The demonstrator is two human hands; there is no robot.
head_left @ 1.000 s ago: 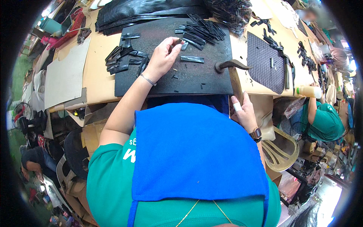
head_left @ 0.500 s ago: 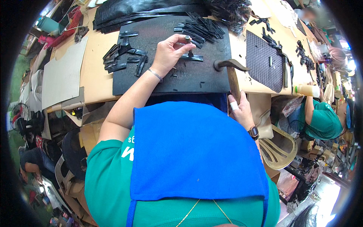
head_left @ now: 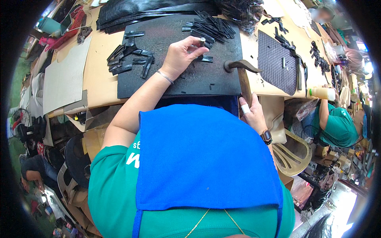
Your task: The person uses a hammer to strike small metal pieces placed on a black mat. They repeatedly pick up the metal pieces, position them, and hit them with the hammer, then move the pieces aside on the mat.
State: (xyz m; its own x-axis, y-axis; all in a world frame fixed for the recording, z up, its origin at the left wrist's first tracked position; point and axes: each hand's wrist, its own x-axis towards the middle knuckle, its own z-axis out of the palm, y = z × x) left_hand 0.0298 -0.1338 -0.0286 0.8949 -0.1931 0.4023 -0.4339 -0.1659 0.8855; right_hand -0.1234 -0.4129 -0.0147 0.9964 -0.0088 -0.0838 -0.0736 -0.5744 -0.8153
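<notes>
My left hand is closed on a short metal punch, holding it upright between thumb and fingertips. Below the punch a black strip lies on the dark work board; the fingers hide the punch's tip, so contact with the strip cannot be made out. At the board's right edge, my right hand, one finger wrapped in white, grips the wooden handle of a hammer. The hammer's curved metal head is low over the board, right of the strip.
Black strips are scattered on the board's left, and a pile sits at its far right. Black sheets lie behind. A woven dark mat is on the right, where another person sits near a bottle.
My left hand has shifted slightly right with the punch, whose lower part is now hidden. The hammer and my right hand have hardly moved.
</notes>
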